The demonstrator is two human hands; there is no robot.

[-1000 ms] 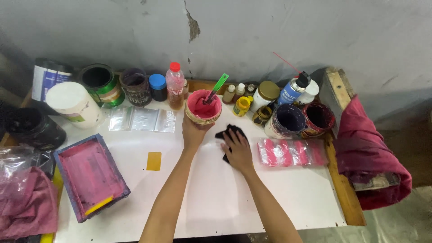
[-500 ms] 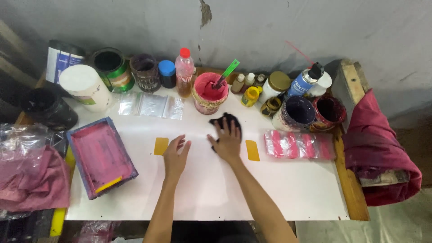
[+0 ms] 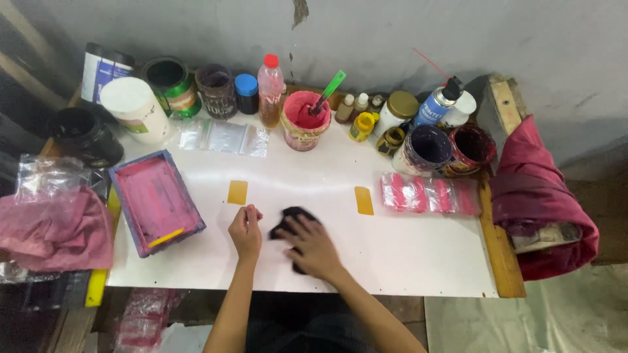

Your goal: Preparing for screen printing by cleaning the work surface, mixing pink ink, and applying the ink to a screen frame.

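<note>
From the head camera, the person's right hand is lying flat, fingers spread, pressing on a black cloth near the front middle of the white table. The left hand is resting just beside the cloth, fingers curled loosely together and gripping nothing. Two yellow tape strips are lying just beyond the hands, one on each side. A tray of pink paint is sitting to the left, with a pink rag beyond it. Along the wall a pink tub with a green-handled brush is standing among jars, bottles and cans. Pink-stained plastic bags are lying to the right, well apart from the hands.
</note>
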